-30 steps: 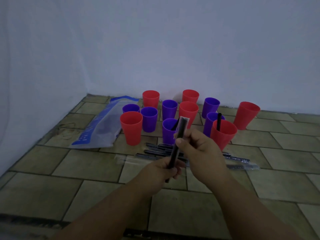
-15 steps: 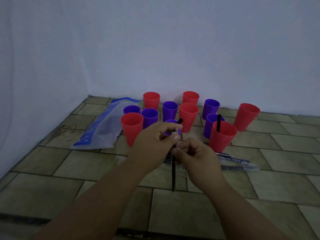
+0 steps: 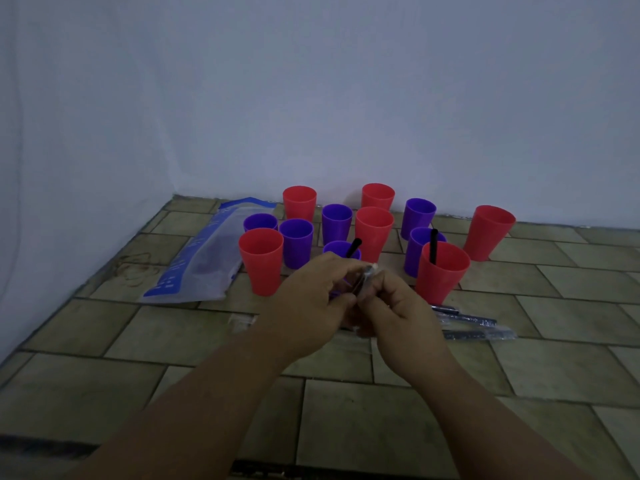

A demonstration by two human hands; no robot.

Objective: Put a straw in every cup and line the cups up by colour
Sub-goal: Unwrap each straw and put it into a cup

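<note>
Several red and purple cups stand in a loose cluster near the wall. A black straw leans in the near red cup [image 3: 442,271]; another sticks out of the purple cup [image 3: 341,250] just behind my hands. My left hand [image 3: 308,299] and my right hand [image 3: 394,306] meet in front of the cluster, both pinching a wrapped straw [image 3: 367,276] whose clear wrapper tip shows between the fingertips. Most of that straw is hidden by my fingers. More wrapped straws [image 3: 474,327] lie on the floor to the right of my hands.
A clear plastic bag with blue print [image 3: 204,261] lies flat at the left of the cups. One red cup [image 3: 488,232] stands apart at the right. A crumpled clear wrapper [image 3: 242,320] lies on the tiled floor left of my hands. The wall closes in behind and on the left.
My left hand rose from the straw's lower end to its top beside my right hand. The straw, earlier long and visible, is now mostly hidden within both hands.
</note>
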